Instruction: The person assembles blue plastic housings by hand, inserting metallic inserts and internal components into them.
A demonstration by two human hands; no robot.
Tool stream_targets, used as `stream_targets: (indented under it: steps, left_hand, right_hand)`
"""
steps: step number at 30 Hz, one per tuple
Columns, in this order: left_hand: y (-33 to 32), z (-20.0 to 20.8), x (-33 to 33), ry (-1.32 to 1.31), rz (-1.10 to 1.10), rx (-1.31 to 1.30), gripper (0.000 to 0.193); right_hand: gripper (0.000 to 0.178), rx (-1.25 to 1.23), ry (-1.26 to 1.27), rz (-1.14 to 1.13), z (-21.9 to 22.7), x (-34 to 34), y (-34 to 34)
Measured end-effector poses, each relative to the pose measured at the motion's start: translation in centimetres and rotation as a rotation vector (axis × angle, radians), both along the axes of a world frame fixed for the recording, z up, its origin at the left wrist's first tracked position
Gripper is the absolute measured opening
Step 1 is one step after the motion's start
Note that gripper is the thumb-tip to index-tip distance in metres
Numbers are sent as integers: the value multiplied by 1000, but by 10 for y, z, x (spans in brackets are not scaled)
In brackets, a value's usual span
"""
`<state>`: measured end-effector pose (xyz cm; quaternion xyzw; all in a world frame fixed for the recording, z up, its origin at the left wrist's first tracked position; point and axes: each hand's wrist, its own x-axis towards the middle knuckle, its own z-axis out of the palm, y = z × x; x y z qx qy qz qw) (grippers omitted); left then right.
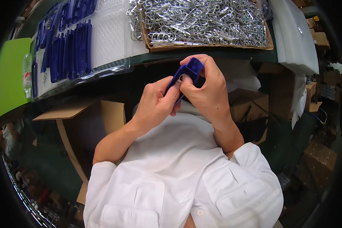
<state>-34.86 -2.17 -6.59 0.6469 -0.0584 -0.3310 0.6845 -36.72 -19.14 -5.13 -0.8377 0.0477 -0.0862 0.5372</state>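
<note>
Above my lap, close to the front edge of the workbench, a dark blue plastic part [194, 67] is held between both hands. My left hand [154, 100] is closed on its lower left end, with the thumb lying along it. My right hand [211, 89] wraps round the upper right end, and its thumb presses into the hollow of the part. A small piece of shiny metal shows beside that thumb; its shape is mostly hidden. Similar blue plastic parts [70, 51] lie in rows in a clear plastic tray [111, 36] at the far left.
A shallow cardboard box [212, 48] heaped with shiny bent-wire metal clips [205, 22] stands on the bench ahead. White foam sheets [294, 36] are stacked at its right. A bright green panel [9, 76] lies far left. An open cardboard carton [112, 116] stands below the bench at left.
</note>
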Motion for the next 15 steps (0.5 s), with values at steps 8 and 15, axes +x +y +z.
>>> stream_targets:
  steps: [8, 15]
  left_hand:
    - [0, 5, 5, -16, 11, 27, 24]
    - [4, -3, -2, -191, 22, 52, 21]
  right_hand:
    - [24, -20, 50, -52, -11, 2, -10]
    - [26, 175, 142, -19, -1, -4, -7]
